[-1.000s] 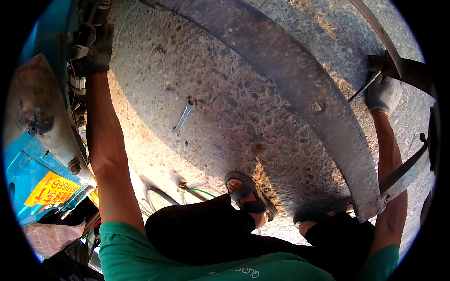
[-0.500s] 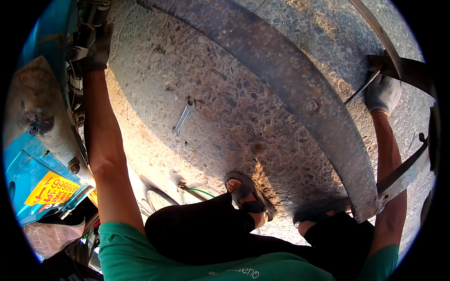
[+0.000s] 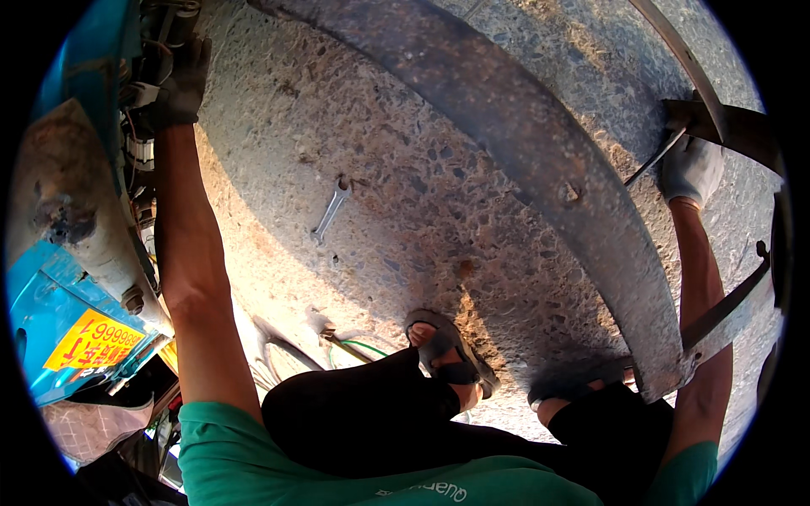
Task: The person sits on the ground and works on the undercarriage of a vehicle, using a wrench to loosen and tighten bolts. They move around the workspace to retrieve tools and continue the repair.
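Observation:
My left hand, in a dark-looking work glove, is at the side of a blue machine, beside its wires and small fittings. Its fingers stretch upward in the shade, partly apart, and I see nothing held in them. My right hand, in a pale grey glove, is closed at a dark metal strip of a curved metal frame; the strip hides the fingertips. A thin rod runs from that spot toward the frame's wide, rusty band.
An open-ended wrench lies on the rough stone-flecked concrete between my arms. Cables run along the ground by my left knee. My sandalled feet stand near the band's lower end. A yellow sticker marks the blue machine.
My left hand has shifted slightly, and its fingers now show more clearly, stretched upward. The curved band has moved very slightly to the right. My right hand stays almost where it was.

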The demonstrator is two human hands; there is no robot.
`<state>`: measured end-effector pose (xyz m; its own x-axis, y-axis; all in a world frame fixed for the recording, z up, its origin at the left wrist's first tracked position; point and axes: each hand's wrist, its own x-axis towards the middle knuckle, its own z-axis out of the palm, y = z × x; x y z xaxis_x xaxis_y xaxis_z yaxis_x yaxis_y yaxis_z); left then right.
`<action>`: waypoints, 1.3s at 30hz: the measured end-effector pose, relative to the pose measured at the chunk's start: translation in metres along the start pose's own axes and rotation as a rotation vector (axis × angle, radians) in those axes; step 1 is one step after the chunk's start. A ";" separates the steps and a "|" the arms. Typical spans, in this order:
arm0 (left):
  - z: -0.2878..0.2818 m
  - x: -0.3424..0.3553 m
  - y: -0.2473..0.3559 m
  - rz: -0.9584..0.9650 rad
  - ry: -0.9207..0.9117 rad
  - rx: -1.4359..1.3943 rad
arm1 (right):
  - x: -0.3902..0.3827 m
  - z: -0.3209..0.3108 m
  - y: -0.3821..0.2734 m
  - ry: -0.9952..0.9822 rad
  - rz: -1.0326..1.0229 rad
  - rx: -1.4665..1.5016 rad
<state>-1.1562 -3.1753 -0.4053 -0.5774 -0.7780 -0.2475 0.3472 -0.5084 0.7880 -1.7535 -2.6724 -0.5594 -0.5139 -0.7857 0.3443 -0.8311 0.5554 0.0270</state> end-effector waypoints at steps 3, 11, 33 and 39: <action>-0.003 -0.001 -0.004 -0.093 -0.023 0.023 | -0.001 0.003 0.003 -0.002 -0.005 0.010; -0.040 0.007 0.037 -0.124 0.069 0.038 | 0.001 0.003 -0.001 -0.004 -0.018 0.030; -0.011 0.009 0.005 0.121 -0.091 0.143 | 0.002 0.000 -0.004 0.036 -0.007 0.026; -0.011 0.009 0.005 0.001 -0.053 0.162 | 0.000 0.009 0.005 -0.074 0.016 -0.054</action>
<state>-1.1514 -3.1888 -0.4092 -0.6172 -0.7555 -0.2198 0.2268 -0.4383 0.8698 -1.7595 -2.6719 -0.5676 -0.5429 -0.7934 0.2753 -0.8110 0.5805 0.0735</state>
